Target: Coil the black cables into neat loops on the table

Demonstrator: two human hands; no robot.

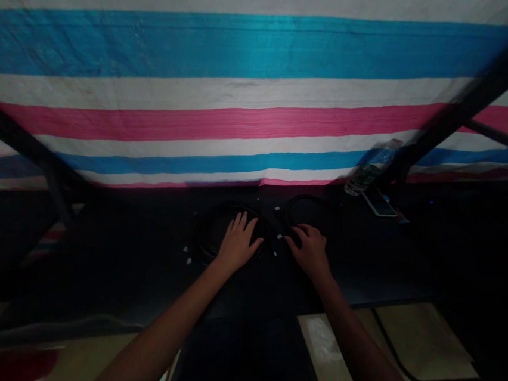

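My left hand (238, 241) lies flat with fingers stretched out on a coil of black cable (206, 240) on a dark table (140, 251). My right hand (309, 248) rests just right of it with fingers curled, at the lower edge of a second black coil (306, 207). Whether it grips that coil is unclear in the dim light. Small white tags (276, 237) sit around the coils.
A striped blue, pink and white tarp (245, 94) hangs behind the table. A plastic water bottle (370, 169) and a phone (379, 204) lie at the back right. Dark metal poles (469, 97) slant at both sides. A black cable (399, 363) runs across the pale floor.
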